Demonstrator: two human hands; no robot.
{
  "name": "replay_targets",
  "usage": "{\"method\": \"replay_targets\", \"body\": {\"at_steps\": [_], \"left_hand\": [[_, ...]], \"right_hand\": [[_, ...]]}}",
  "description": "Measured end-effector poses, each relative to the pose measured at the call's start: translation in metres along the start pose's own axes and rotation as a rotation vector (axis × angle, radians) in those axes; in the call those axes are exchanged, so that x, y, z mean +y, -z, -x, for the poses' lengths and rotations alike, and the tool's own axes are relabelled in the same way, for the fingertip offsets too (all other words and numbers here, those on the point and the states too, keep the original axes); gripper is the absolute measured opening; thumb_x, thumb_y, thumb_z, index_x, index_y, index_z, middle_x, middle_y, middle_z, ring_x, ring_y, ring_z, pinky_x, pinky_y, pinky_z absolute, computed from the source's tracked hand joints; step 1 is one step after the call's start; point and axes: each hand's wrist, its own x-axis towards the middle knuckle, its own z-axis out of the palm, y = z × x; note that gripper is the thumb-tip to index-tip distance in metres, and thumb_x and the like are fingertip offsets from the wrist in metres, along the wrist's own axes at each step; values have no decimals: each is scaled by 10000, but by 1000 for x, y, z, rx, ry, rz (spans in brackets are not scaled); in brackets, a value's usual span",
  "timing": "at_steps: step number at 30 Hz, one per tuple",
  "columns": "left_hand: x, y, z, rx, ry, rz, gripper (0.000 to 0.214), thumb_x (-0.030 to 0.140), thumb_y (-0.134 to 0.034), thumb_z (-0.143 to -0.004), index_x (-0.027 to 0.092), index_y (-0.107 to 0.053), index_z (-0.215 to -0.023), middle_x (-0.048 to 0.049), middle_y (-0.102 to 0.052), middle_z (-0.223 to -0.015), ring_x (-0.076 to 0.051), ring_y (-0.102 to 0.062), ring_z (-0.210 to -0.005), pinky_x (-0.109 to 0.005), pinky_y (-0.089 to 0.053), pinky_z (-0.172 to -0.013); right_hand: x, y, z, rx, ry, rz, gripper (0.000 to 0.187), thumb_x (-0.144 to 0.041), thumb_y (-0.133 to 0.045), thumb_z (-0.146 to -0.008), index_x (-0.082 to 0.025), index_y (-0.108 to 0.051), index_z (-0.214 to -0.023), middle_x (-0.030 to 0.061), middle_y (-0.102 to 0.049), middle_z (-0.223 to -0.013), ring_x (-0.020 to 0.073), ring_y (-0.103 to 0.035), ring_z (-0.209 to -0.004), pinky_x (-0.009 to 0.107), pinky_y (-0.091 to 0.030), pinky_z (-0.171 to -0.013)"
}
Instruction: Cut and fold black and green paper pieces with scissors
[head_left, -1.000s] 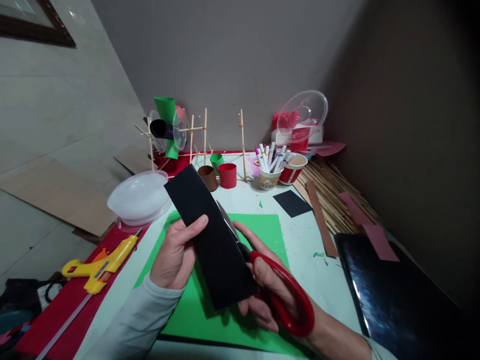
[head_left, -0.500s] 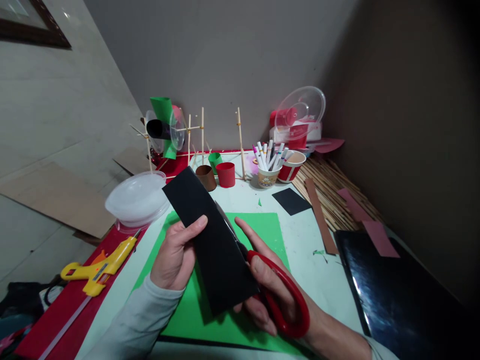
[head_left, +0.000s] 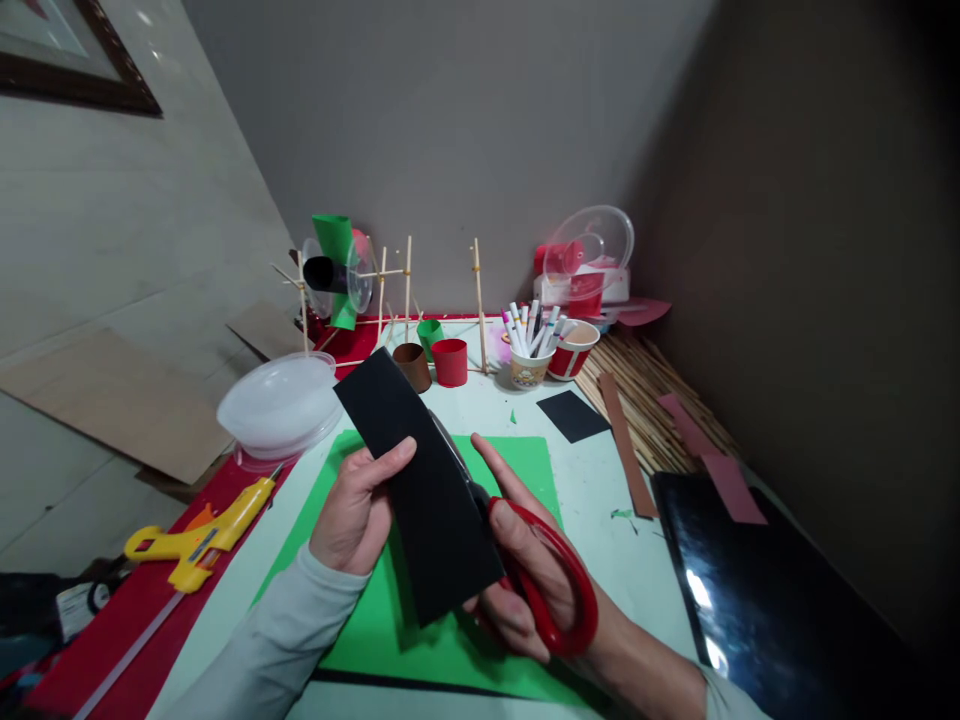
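My left hand (head_left: 358, 510) pinches a black paper strip (head_left: 420, 500) by its left edge, thumb on top. The strip is tilted, its far end leaning left. In my right hand (head_left: 525, 560) are red-handled scissors (head_left: 574, 610), their blades lying along the strip's right edge. The lower blade is mostly hidden by the paper, and my index finger stretches out beside the blades. Beneath both hands lies a green sheet (head_left: 360, 640) on the pale table cover.
A yellow glue gun (head_left: 217, 535) rests at left near clear plastic lids (head_left: 277, 405). Behind stand a stick frame (head_left: 480, 300), paper rings in red (head_left: 450, 362) and brown (head_left: 412, 367), and a marker cup (head_left: 529, 370). Bamboo sticks (head_left: 652, 390) and a glossy black sheet (head_left: 750, 580) lie at right.
The scissors and my right hand have shifted slightly left in view, and the scissor blades look closer to the strip's edge. The camera view has tilted a little. Both grips stay the same.
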Motion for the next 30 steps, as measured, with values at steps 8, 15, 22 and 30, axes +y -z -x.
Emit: {"method": "replay_targets", "body": {"at_steps": [8, 15, 22, 30], "left_hand": [[35, 14, -14, 17, 10, 95, 75, 79, -678, -765, 113, -744, -750, -79, -770, -657, -186, -734, -581, -274, -628, -616], [61, 12, 30, -269, 228, -105, 169, 51, -755, -636, 80, -761, -803, -135, -748, -632, -237, -711, -514, -276, -581, -477], [57, -6, 45, -648, 368, -694, 151, 270, -826, -636, 175, -780, -744, -42, -756, -646, -204, -695, -529, -276, -570, -567], [56, -10, 36, -417, 81, -278, 494, 309, -795, -706, 236, -717, -1189, -94, -758, -768, -230, -689, -535, -270, -501, -461]], "right_hand": [[-31, 4, 9, -87, 60, 326, 866, -523, -634, -910, -252, -144, -1571, 6, -694, -656, 35, -344, -303, 124, -317, -286], [-76, 4, 10, 302, 506, 595, 420, -379, -758, -824, -195, -594, -1163, -48, -603, -665, 71, -501, -473, 156, -405, -415], [-76, 3, 12, 315, 461, 492, 430, -364, -838, -707, -232, -603, -1042, -49, -632, -814, 97, -600, -616, 201, -504, -555], [-69, 4, 8, 347, 373, 275, 440, -289, -863, -658, -205, -588, -991, -61, -598, -786, 79, -575, -608, 193, -490, -553]]}}
